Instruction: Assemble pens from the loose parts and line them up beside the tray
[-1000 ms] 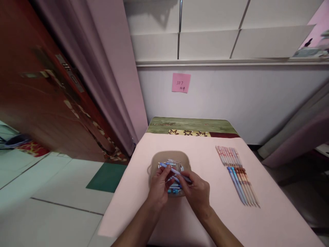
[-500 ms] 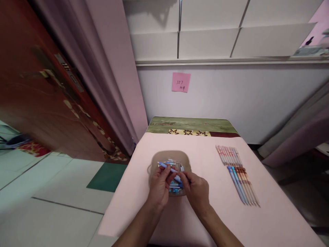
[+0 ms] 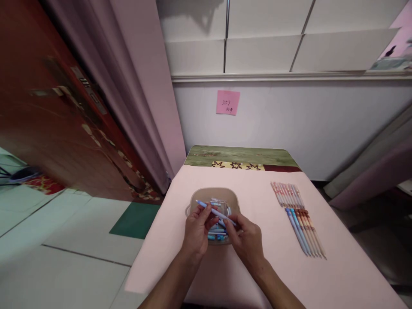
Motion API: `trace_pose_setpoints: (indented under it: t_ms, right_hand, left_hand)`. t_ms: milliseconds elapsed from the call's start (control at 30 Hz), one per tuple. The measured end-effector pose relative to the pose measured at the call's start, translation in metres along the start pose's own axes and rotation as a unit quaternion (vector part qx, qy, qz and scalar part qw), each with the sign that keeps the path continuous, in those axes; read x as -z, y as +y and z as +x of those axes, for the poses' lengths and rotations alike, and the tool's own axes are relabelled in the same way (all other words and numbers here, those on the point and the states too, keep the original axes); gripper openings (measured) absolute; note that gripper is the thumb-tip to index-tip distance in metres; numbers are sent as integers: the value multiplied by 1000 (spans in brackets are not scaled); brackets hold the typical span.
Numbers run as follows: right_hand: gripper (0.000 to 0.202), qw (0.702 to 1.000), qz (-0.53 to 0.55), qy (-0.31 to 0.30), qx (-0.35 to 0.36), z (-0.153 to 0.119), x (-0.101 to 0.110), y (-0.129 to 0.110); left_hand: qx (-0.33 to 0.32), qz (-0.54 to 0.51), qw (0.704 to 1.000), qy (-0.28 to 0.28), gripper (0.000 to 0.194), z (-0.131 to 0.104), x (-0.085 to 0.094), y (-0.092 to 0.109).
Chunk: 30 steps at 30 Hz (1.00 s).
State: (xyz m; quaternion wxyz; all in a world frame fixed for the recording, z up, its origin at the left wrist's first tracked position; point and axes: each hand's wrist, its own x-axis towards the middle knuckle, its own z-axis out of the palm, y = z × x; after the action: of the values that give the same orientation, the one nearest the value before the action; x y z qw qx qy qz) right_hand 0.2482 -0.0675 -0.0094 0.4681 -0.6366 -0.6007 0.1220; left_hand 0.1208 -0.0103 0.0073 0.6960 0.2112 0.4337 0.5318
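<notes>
A light blue pen (image 3: 216,211) is held slantwise over a beige basket (image 3: 215,191). My left hand (image 3: 197,231) pinches it near its upper left part, and my right hand (image 3: 245,235) has its fingers closed on the lower right end. Several blue and clear pens or pen parts (image 3: 217,231) lie in the basket beneath the hands, partly hidden by them. Off to the right on the pink cloth, a row of pens with pinkish patterns (image 3: 287,195) lies above a second row of blue and brown-topped pens (image 3: 305,232).
Pink cloth (image 3: 254,189) covers most of the table, whose green patterned far edge (image 3: 238,153) meets the wall. A pink note (image 3: 228,102) is stuck to the wall. At the left are a purple curtain and a reddish-brown door (image 3: 64,128).
Both hands stay over the basket. More of the light blue pen now shows between them, and my right hand's fingers have shifted to its lower right end. The view has moved slightly.
</notes>
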Motion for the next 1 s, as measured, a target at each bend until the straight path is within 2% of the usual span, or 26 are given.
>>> trace_pose_setpoints:
  t_ms: [200, 300, 433, 600, 767, 900, 1000]
  right_hand:
    - [40, 999, -46, -20, 9, 0, 0, -2]
    - [25, 999, -24, -24, 4, -1, -2, 1]
    - [21, 999, 27, -17, 12, -3, -6, 6]
    - [16, 996, -20, 40, 82, -6, -8, 9]
    - [19, 984, -78, 75, 139, -8, -11, 13]
    - [26, 989, -76, 50, 117, -7, -10, 14]
    - [26, 999, -11, -9, 47, -4, -7, 11]
  left_hand:
    - [-12, 11, 1000, 11, 22, 0, 1, -2]
    - [-29, 19, 999, 18, 24, 2, 2, -3]
    - [-54, 38, 998, 10, 30, 1, 2, -6]
    - [-3, 3, 999, -36, 30, -5, 0, -9]
    - [45, -10, 998, -53, 24, -3, 0, -12]
    - [27, 5, 998, -65, 22, 1, 0, -11]
    - [11, 41, 997, -58, 22, 3, 1, -11]
